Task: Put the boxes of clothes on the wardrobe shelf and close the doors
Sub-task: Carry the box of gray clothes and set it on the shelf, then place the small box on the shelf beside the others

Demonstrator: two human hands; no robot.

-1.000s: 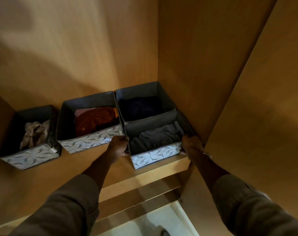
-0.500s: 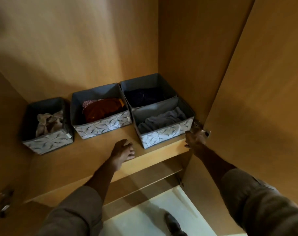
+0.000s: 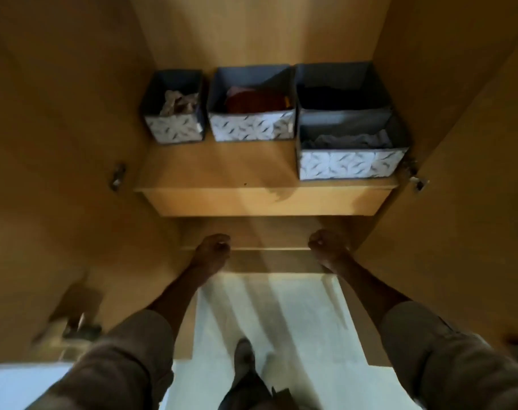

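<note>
Below the shelf edge, at roughly 6 o'clock from the boxes, I log both hands loosely curled and empty. Left hand [image 3: 212, 250]: fingers folded in toward the palm, holding nothing, forearm bare, sleeve [image 3: 124, 359] rolled back near the elbow. Right hand [image 3: 325, 245]: same loose fist, nothing in it, forearm running to 5 o'clock into the other sleeve [image 3: 441, 350]. Neither hand touches a box or a door. Frame is motion-blurred, so finger detail is soft.

At 12 o'clock from the hands, the wardrobe shelf [image 3: 222, 170] carries four fabric boxes with patterned white fronts. Front right box [image 3: 351, 161] sits at the shelf's front edge, grey cloth inside. Directly behind it, touching, the back right box [image 3: 340, 87] holds something dark. At 9 o'clock from that one, the middle box [image 3: 251, 125] holds a rust-red garment. Further toward 9 o'clock, just beside it, the left box [image 3: 174, 125] holds pale beige cloth.

Both doors stand open: left door [image 3: 53, 173] at 9 o'clock with a hinge [image 3: 117, 177], right door [image 3: 473, 187] at 3 o'clock with a hinge [image 3: 416, 177].

At 6 o'clock, pale floor [image 3: 296, 335] and one shoe [image 3: 243, 358].
</note>
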